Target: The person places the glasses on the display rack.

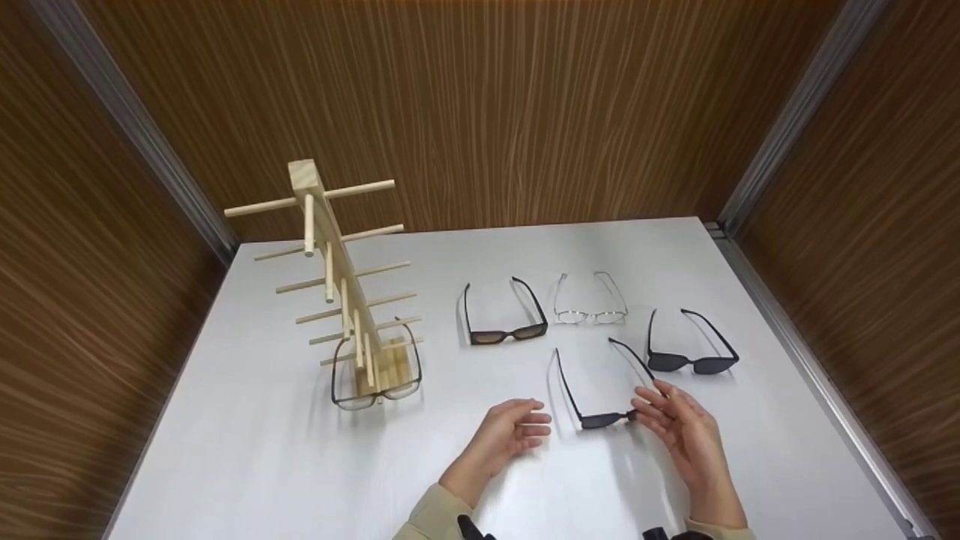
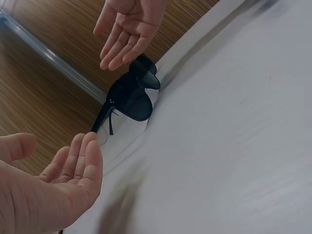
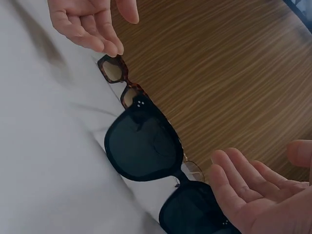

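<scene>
Black sunglasses (image 1: 600, 421) stand on the white table between my two hands, temples unfolded and pointing to the back. My left hand (image 1: 504, 436) is left of them, apart from the frame, its fingers loosely bent with nothing in them. The right hand (image 1: 686, 431) hovers at their right side and hides the right lens in the head view. Both dark lenses (image 3: 144, 146) show in the right wrist view, with the right hand's fingers beside the lower one. Whether those fingers touch the frame I cannot tell. The left wrist view shows both palms with nothing gripped.
At left stands a wooden peg rack (image 1: 339, 255); thin-framed glasses (image 1: 356, 403) hang low on it. Behind my hands lie tortoiseshell sunglasses (image 1: 489, 337), wire-framed glasses (image 1: 573, 317) and another black pair (image 1: 712, 366). Wood-grain panels (image 1: 487, 112) enclose the table (image 1: 247, 450).
</scene>
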Tool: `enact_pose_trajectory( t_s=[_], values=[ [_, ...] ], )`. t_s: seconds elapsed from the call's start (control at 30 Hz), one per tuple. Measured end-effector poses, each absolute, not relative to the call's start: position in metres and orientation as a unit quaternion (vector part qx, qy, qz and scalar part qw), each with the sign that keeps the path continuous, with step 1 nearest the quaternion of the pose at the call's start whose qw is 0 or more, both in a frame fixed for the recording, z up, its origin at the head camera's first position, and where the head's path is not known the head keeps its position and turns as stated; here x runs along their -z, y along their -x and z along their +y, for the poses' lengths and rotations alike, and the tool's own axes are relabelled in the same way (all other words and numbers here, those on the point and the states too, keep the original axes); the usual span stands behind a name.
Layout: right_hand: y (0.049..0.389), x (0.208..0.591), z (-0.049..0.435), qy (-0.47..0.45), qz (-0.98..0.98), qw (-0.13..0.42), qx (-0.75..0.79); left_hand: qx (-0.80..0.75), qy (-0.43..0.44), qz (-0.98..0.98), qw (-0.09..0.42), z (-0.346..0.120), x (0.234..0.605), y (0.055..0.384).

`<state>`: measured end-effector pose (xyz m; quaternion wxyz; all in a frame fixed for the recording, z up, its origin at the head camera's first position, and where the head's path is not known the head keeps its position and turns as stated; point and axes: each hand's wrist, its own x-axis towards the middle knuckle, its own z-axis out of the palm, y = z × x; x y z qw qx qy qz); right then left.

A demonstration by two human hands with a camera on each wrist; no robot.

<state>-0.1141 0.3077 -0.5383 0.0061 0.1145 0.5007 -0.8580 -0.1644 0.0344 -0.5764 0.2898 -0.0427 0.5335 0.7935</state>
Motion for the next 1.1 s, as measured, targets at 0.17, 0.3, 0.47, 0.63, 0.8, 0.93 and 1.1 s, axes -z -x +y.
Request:
enact_pose_trajectory(
  t_s=[0.17,0.3,0.47,0.63,0.8,0.93,1.1],
  values=[
    [0.109,0.538,0.325,-0.114,0.491,-0.023,0.864,-0.793,0.049,0.531,0.294,0.044,0.578,0.165],
    [0.108,0.540,0.332,-0.177,0.521,-0.068,0.832,-0.788,0.052,0.539,0.294,0.052,0.580,0.165],
    [0.113,0.547,0.333,-0.249,0.563,-0.096,0.783,-0.782,0.050,0.550,0.290,0.061,0.584,0.164],
    [0.116,0.555,0.332,-0.255,0.583,-0.059,0.769,-0.775,0.046,0.555,0.297,0.069,0.585,0.164],
    [0.122,0.562,0.331,-0.258,0.581,-0.030,0.771,-0.768,0.037,0.562,0.304,0.076,0.584,0.165],
    [0.127,0.567,0.329,-0.254,0.589,-0.022,0.767,-0.760,0.036,0.576,0.297,0.081,0.586,0.167],
    [0.131,0.572,0.331,-0.250,0.599,-0.016,0.761,-0.755,0.050,0.586,0.289,0.089,0.587,0.168]
  ],
)
